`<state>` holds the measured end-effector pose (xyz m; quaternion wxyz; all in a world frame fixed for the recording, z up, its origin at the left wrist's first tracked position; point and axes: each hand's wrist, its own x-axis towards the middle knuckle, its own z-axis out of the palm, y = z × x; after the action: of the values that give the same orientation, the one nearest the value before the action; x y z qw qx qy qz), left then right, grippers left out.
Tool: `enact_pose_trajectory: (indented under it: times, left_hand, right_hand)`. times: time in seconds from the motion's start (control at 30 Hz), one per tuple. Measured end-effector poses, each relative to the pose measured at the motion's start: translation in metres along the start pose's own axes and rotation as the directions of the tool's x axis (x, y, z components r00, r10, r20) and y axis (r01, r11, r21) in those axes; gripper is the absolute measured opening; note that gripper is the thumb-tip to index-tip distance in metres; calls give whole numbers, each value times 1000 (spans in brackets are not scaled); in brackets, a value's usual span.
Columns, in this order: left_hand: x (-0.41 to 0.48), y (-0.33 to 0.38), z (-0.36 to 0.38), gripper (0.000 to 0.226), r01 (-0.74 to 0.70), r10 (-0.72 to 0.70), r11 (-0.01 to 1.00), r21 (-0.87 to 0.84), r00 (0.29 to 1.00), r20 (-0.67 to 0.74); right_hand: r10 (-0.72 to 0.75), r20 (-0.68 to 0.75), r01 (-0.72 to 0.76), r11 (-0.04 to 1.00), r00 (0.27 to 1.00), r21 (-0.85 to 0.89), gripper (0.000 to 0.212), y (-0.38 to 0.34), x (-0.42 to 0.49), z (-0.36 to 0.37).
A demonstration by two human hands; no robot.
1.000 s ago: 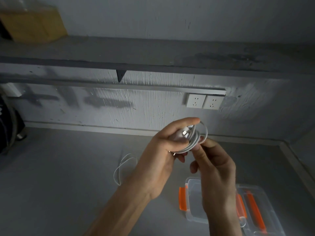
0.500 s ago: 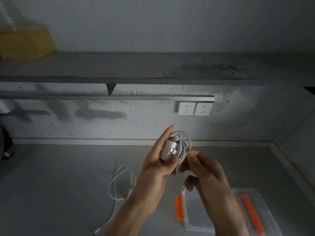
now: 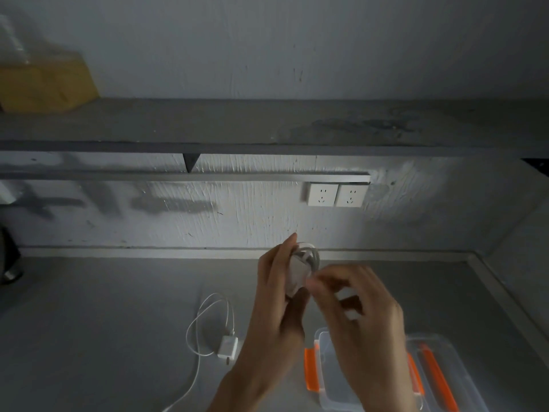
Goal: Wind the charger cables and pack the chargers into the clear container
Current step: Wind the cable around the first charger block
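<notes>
Two chargers were in play, wound charger (image 3: 300, 269) and loose charger (image 3: 228, 347), two hands were up, left hand (image 3: 276, 307), right hand (image 3: 365, 322), one clear container (image 3: 329, 391), two wall sockets (image 3: 322, 195), one yellow box (image 3: 44, 84).

Probably a bare utility room or workshop corner: rough grey plastered wall (image 3: 252, 215), twin sockets (image 3: 335, 195), a plain shelf (image 3: 237, 123) above a grey table (image 3: 104, 322).

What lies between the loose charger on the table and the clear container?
In the head view, the left forearm crosses between the loose charger and the clear container, hiding the table there.
</notes>
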<state>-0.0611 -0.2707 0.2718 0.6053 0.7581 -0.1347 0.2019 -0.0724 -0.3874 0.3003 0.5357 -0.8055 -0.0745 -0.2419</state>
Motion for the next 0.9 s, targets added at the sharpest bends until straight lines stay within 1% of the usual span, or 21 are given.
enact_pose_trajectory:
  times: [0.07,0.13,0.2,0.27,0.33,0.4,0.5,0.6,0.63,0.77,0.83,0.87,0.9]
  left_hand:
    - [-1,-4,2,69,-50,50,998,33,999,-1]
    - [-1,-8,3,72,-65,67,996,66,998,-17]
    - [-1,-8,6,70,-73,78,993,88,996,-47]
    - [0,-7,9,69,-104,112,988,110,991,-74]
    - [1,-7,12,68,-139,153,980,139,983,-97]
    - [3,-8,13,69,-147,165,978,146,979,-119]
    - [4,-14,12,70,-169,188,974,152,975,-115]
    - [4,-15,15,69,-86,98,991,97,988,-116]
    - [3,-14,18,66,-62,77,992,110,988,-136]
    - [8,-14,24,62,17,57,958,285,966,-251]
    - [15,-20,19,64,112,-13,948,296,948,-319]
    - [18,-21,15,64,140,-39,949,284,942,-334]
    - [21,-22,11,62,132,-33,952,277,942,-334]
  right_hand:
    - [-39,69,43,997,997,-62,11,-1,-4,3]
    - [-31,58,35,997,998,-72,19,3,-6,6]
    - [11,24,-10,999,1000,-35,24,6,-5,7]
    - [64,1,-64,998,998,16,23,8,-3,8]
    - [115,11,-116,990,993,83,20,8,0,8]
    - [168,49,-173,973,985,149,21,8,1,8]
    - [165,37,-169,971,986,171,19,7,0,11]
    - [134,-36,-128,982,990,137,17,9,1,18]
    - [128,-57,-120,985,990,123,17,9,0,21]
    - [88,-136,-77,994,987,84,19,11,-2,26]
    - [31,-180,-16,996,983,84,21,15,-4,25]
    - [-1,-190,19,996,982,90,21,16,-5,25]
    - [-39,-189,57,994,981,89,21,17,-6,25]
